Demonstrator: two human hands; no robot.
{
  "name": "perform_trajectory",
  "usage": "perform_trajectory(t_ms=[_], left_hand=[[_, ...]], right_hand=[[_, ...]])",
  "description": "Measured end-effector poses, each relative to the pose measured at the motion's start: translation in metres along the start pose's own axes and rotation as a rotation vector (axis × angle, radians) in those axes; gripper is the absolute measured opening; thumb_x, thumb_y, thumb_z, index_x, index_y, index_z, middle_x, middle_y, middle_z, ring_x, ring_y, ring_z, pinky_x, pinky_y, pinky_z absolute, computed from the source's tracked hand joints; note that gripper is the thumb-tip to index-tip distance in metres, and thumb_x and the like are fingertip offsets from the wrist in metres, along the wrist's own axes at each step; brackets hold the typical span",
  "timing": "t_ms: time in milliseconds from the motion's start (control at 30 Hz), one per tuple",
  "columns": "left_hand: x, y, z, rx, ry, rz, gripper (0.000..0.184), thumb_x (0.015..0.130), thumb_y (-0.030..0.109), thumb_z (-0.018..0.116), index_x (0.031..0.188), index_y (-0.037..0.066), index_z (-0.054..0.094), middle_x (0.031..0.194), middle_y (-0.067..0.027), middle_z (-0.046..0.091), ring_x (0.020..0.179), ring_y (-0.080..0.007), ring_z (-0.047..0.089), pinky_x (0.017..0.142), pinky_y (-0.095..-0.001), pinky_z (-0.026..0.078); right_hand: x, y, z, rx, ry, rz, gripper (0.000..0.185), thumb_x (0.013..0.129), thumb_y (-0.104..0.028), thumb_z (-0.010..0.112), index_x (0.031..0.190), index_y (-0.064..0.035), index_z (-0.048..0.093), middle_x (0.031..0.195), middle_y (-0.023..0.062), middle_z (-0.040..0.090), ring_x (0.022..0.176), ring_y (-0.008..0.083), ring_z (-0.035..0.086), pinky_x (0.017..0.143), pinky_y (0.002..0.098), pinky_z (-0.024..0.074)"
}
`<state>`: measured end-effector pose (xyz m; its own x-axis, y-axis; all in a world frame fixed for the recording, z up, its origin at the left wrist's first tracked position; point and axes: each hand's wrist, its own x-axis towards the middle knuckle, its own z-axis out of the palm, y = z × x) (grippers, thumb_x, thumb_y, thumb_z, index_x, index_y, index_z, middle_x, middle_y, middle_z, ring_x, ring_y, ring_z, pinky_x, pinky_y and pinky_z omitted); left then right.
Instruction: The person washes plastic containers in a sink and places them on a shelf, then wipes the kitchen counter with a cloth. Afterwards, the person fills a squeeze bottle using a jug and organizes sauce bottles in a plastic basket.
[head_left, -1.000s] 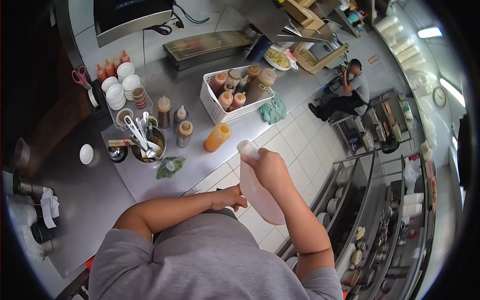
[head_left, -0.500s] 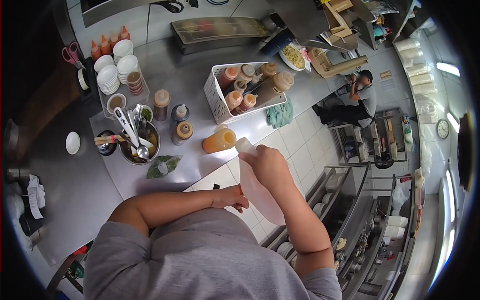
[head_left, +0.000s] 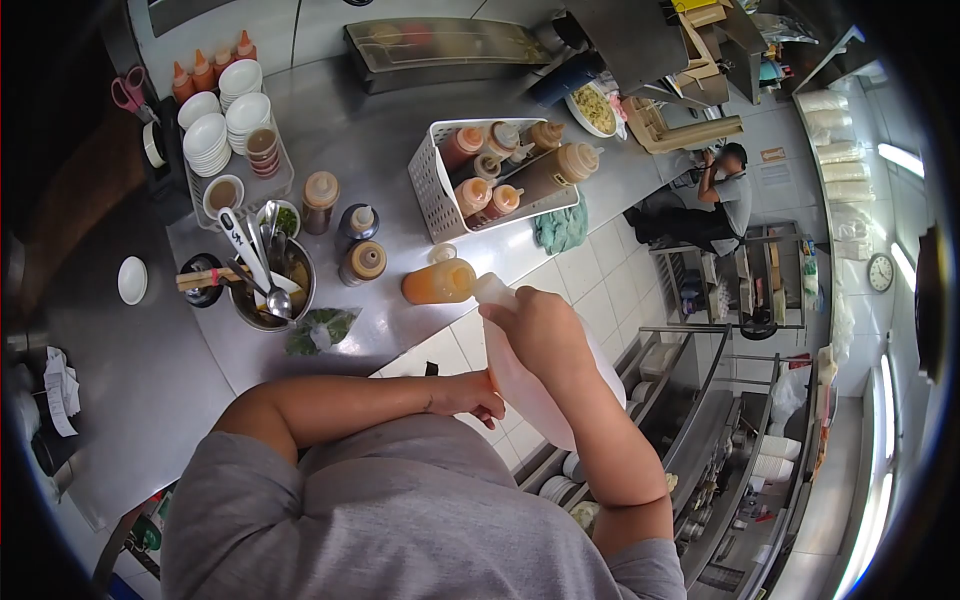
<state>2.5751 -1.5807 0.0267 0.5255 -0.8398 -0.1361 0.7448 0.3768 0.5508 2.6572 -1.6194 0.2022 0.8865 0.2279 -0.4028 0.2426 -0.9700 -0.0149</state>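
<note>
My right hand [head_left: 540, 322] is closed round the neck of a large translucent plastic container [head_left: 530, 390], which hangs tilted beyond the counter edge. The container's mouth is beside the top of an orange sauce bottle [head_left: 436, 283] on the steel counter [head_left: 350, 190]; whether they touch I cannot tell. My left hand [head_left: 468, 396] is against the container's lower left side with its fingers curled; what it grips is hidden. A small pale cap [head_left: 441, 254] lies behind the orange bottle.
A white basket [head_left: 432, 190] of sauce bottles stands behind, beside a green cloth [head_left: 562, 228]. Left are brown bottles [head_left: 320, 202], a metal pot [head_left: 296, 312] of utensils, a leafy bag [head_left: 322, 330] and stacked white cups [head_left: 206, 145]. A person [head_left: 728, 195] sits far right; shelves [head_left: 700, 430] stand nearer.
The view has shifted, so the counter things appear further left. The container's body looks wider and has swung right, its mouth now close to the orange bottle. Both hands keep nearly the same pose.
</note>
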Motion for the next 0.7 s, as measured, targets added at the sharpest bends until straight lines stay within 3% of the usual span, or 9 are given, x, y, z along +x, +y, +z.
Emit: perform_trajectory(t_ms=[700], left_hand=[[-0.002,0.008,0.006,-0.076,-0.084,-0.022,0.007,0.077,0.001,0.062,0.079,0.007,0.059,0.066,0.0014,0.049,0.062,-0.0098,0.047,0.081,-0.0347,0.050]], right_hand=[[-0.002,-0.012,-0.005,-0.065,-0.006,-0.016,0.047,0.088,-0.043,0.064,0.086,0.0039,0.066,0.079,0.0222,0.068,0.078,0.0371,0.068,0.073,0.0438,0.0534]])
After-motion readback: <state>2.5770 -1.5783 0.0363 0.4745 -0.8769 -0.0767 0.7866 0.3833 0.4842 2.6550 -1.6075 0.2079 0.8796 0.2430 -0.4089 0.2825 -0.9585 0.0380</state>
